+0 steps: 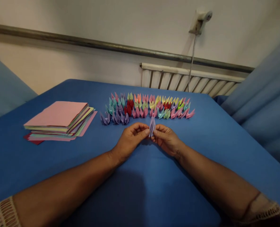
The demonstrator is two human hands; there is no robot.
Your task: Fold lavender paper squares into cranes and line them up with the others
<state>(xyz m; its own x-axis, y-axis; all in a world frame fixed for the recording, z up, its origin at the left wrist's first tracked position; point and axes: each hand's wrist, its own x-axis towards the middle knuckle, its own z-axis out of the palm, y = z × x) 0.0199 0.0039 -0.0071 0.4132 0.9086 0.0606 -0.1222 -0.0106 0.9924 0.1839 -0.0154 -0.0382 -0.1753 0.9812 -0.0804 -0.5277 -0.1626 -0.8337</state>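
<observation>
Between my two hands, a narrow folded piece of lavender paper (152, 126) stands upright with its pointed end up. My left hand (134, 135) pinches its left side with thumb and fingers. From the right, my right hand (165, 137) grips the lower part the same way. Just beyond the hands are rows of small folded paper cranes (144, 108) in pink, teal, purple, red, yellow and green. The nearest purple cranes (116, 118) sit a little beyond and left of my left hand.
A stack of coloured paper sheets (57, 114), pink on top, lies at the left of the blue-covered table (66, 157). Behind it are a metal rail (111, 46), a radiator (177, 72) and a wall socket with a cord (198, 23). Blue curtains (267, 104) hang at both sides.
</observation>
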